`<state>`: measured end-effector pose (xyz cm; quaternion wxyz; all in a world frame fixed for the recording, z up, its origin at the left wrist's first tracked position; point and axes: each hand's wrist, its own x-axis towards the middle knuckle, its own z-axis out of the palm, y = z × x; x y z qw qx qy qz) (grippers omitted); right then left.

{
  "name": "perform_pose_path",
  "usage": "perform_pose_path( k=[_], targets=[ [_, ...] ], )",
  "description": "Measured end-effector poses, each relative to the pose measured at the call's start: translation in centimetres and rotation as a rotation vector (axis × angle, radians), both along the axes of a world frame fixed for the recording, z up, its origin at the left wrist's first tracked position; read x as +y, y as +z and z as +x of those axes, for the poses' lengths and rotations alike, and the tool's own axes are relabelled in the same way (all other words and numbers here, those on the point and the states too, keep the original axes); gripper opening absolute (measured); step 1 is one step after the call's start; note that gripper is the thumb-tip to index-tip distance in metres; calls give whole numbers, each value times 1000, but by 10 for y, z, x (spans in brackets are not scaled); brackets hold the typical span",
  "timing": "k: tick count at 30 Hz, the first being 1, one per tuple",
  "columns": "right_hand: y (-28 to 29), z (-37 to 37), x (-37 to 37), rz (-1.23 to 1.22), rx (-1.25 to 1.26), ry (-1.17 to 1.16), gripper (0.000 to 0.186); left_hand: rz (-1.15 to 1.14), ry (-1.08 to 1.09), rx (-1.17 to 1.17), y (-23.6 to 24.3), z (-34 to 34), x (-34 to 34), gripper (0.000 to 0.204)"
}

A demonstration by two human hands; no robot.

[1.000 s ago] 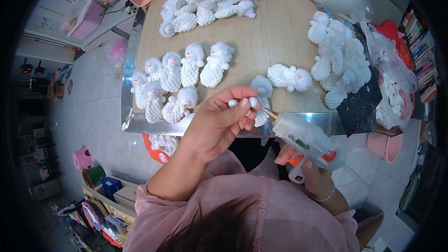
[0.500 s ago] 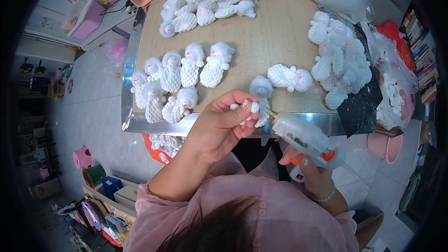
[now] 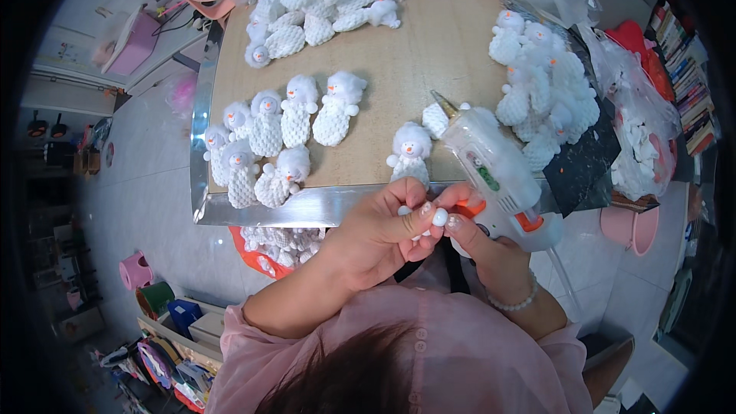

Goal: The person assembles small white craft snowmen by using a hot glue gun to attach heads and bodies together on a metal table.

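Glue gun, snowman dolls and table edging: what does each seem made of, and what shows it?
Glue gun: probably hard plastic, smooth sheen, moulded slots.
Snowman dolls: bodies seemingly matte, plush yarn, by their bumpy stitches.
Table edging: likely polished metal, silvery with bright reflections.

Your camera, the left of two on your head, looks steeply down and forward over your body. Your hair (image 3: 337, 372) and pink shirt (image 3: 483, 337) sit nearest the lens at the bottom centre; your left hand (image 3: 377, 234) and right hand (image 3: 498, 261) show just below mid-frame; the table (image 3: 437, 50) stretches to the top. The fisheye takes in floor (image 3: 153, 184) at the left and books (image 3: 684, 69) at the right, ringed by dark corners.
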<state>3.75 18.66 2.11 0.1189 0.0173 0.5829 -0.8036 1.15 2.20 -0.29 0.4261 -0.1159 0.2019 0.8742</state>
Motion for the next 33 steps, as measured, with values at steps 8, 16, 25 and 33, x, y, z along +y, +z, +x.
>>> perform_pose_path(
  k=[8,16,25,33],
  targets=[
    [-10,2,3,132,85,-129,13,-156,122,97,-3,11,2,12],
    [-49,-33,3,839,548,-329,28,-1571,113,1249,-8,12,6,30],
    [-43,-41,-3,927,727,-245,21,-1676,147,1465,-15,11,5,36],
    [-40,-40,-9,976,704,-228,21,-1673,153,1456,-15,9,6,34]
  ],
)
